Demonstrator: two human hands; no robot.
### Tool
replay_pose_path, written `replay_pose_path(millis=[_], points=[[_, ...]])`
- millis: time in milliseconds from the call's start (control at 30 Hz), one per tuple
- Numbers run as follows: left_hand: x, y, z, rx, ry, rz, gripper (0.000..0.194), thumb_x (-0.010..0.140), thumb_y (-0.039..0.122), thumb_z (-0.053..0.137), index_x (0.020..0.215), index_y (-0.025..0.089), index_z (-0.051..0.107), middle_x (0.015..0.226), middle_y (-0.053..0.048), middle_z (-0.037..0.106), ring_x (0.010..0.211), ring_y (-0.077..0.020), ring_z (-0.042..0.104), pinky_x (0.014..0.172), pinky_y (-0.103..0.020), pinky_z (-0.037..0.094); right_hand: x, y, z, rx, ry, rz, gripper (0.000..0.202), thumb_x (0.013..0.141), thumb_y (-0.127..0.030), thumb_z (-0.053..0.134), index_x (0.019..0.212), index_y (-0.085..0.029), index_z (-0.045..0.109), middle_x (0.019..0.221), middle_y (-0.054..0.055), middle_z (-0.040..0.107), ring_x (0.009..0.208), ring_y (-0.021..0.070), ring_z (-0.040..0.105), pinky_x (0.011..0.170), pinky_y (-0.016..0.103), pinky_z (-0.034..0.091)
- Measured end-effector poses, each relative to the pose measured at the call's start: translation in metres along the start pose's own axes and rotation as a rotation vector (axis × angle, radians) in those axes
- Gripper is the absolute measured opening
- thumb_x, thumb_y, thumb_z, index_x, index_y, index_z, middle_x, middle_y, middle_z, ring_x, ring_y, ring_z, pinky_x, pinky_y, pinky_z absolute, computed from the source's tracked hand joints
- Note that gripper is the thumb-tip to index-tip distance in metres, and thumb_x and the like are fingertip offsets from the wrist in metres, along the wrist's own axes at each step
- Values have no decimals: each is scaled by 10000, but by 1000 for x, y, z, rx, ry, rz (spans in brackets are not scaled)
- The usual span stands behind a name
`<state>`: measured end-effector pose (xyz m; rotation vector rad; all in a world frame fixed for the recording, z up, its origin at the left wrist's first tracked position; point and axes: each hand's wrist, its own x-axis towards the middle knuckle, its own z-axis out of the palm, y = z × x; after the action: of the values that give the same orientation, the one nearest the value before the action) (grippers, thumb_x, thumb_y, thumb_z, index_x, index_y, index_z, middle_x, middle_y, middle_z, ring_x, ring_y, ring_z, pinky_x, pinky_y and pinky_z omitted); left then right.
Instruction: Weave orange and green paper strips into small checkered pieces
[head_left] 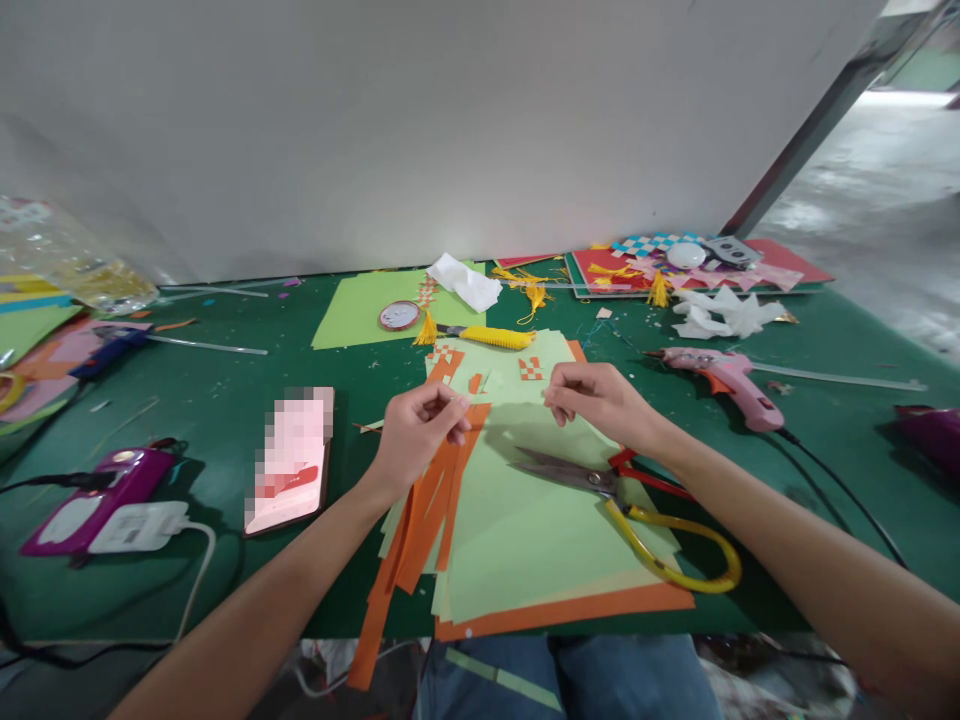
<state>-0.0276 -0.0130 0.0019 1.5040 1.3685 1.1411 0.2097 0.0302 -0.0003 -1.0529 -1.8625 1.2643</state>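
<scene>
By the green paper (525, 560) | your left hand (424, 420) and right hand (596, 395) pinch, cannot tell on what | orange strips (427, 530) beneath your left, lengthwise slanting away rightward | scissors (596, 480) point left

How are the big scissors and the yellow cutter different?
The scissors have two blades and loop handles; the cutter has one straight grip.
The scissors look much bigger than the cutter.
The scissors' handles show red and yellow, while the cutter's grip is yellow.
The scissors lie nearer the person; the cutter lies farther back.
Both have yellow on them.
</scene>
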Motion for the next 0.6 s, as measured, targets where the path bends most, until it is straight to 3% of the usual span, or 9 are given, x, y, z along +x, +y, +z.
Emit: replay_pose_path(millis=[267,400,600], points=[[0,0,0,14,1,-3,220,827,278,598,638,169,576,580,8,629,471,-77,574,496,-180,481,-1,-4,-1,38,-7,-4,229,834,-257,544,616,-186,535,576,-6,566,573,127,519,584,263,404],[0,1,0,25,7,-13,213,825,255,589,629,172,574,564,14,623,462,-75,572,466,-168,462,1,-5,-1,106,66,-7,287,849,-209,474,567,-185,522,543,-4,533,533,120,499,566,268,399],[-2,1,-1,12,-49,12,208,836,253,592,647,169,581,573,23,617,473,-71,572,500,-170,471,4,0,0,40,222,-28,290,914,-373,485,728,-178,593,599,-1,571,544,121,515,547,263,414]])
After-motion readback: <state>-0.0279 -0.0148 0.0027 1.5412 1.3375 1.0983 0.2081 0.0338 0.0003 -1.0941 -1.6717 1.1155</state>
